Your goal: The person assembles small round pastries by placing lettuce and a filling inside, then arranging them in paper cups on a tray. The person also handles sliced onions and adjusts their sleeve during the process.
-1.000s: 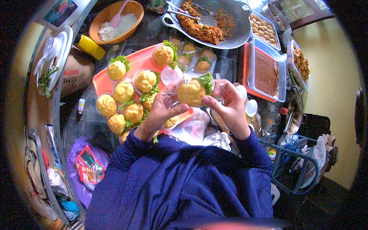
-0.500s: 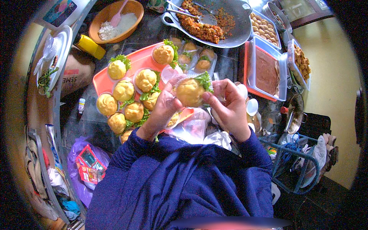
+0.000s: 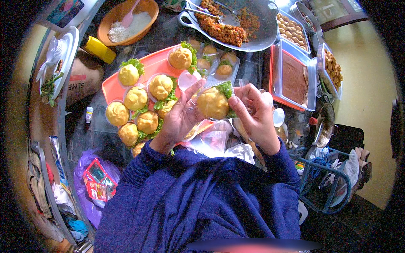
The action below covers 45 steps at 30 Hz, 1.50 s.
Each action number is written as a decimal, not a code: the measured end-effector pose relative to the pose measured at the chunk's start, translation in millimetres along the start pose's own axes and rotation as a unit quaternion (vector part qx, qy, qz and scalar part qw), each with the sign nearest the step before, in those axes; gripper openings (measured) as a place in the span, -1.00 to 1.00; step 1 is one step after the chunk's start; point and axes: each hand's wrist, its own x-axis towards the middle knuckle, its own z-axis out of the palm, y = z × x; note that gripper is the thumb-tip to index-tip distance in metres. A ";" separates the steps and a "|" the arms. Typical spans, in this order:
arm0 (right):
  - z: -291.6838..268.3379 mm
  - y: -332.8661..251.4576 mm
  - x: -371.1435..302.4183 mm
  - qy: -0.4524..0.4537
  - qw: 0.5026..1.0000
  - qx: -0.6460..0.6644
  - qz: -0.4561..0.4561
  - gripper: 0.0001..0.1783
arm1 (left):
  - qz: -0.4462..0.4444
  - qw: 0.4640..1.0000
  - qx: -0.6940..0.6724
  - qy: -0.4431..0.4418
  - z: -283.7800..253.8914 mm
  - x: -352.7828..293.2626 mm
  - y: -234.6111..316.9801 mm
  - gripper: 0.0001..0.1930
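Observation:
Between my hands is a golden, filled cream puff [image 3: 212, 103] with green lettuce [image 3: 225, 89] sticking out, inside a clear plastic bag. My left hand [image 3: 178, 120] holds it from the left, with the fingers stretched along and partly behind the bag. The thumb and fingers of my right hand [image 3: 255, 118] are closed on the bag's right edge, beside the lettuce. Under and to the left of my hands, several more puffs with lettuce in white paper cups, such as this puff [image 3: 160, 87], sit on an orange-red tray [image 3: 145, 63]. An empty paper cup [image 3: 187, 80] lies near my left fingertips.
Behind the tray are wrapped puffs [image 3: 223, 70] in a clear tray. A wok [image 3: 263, 36] of orange-brown filling and an orange bowl [image 3: 145, 36] stand farther back. At right are a container of brown food [image 3: 291, 82] and a blue basket [image 3: 325, 202]; a purple bag [image 3: 82, 168] lies left.
The bagged puff has shifted slightly right. My left thumb has come off its front and the left fingers have straightened. My right hand has moved a little right, still pinching the bag.

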 end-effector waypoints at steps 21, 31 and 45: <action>-12.2 6.4 9.8 -0.087 0.993 -0.075 0.009 -0.62 | 0.008 0.998 0.060 -0.021 3.4 -9.5 0.3 -0.30; -8.3 4.1 12.2 -0.115 0.985 -0.103 -0.077 -0.64 | -0.003 0.998 0.048 -0.035 3.8 -10.9 -4.4 -0.27; -31.4 -0.5 19.1 -0.179 0.967 -0.159 -0.086 -0.30 | -0.033 0.996 0.069 -0.044 13.9 -11.5 7.7 -0.06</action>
